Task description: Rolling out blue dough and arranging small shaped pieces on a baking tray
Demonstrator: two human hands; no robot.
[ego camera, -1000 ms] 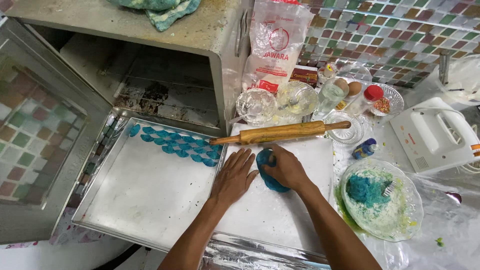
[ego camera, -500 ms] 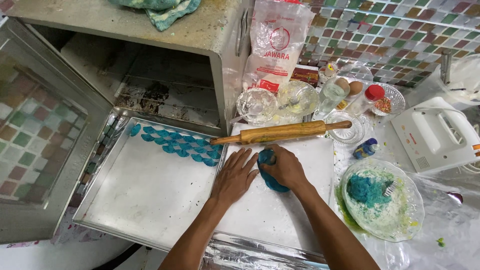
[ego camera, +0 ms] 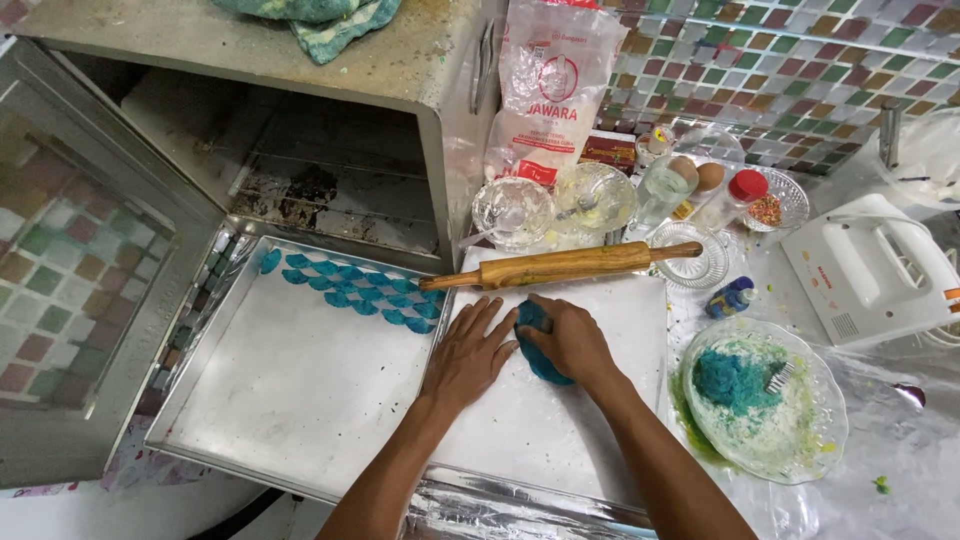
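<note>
Oven: a grey metal box oven [ego camera: 300, 130] stands open at the back left, its glass door [ego camera: 70, 280] swung out to the left.
Tray: a large shallow metal baking tray [ego camera: 290, 400] lies before the oven, with rows of small blue dough pieces [ego camera: 350, 290] along its far edge.
Board: a white rectangular board [ego camera: 600, 440] lies on the worktop right of the tray.
Rolling pin: a wooden rolling pin [ego camera: 565, 266] lies across the board's far edge.
Glass plate: a clear glass plate [ego camera: 800, 450] right of the board holds blue and green dough scraps.
Dough: a blue lump of dough [ego camera: 535, 345] sits on the board.
Right hand [ego camera: 572, 345]: its grip is curled around the dough.
Left hand [ego camera: 468, 355]: flat and open on the board, just beside the dough.
</note>
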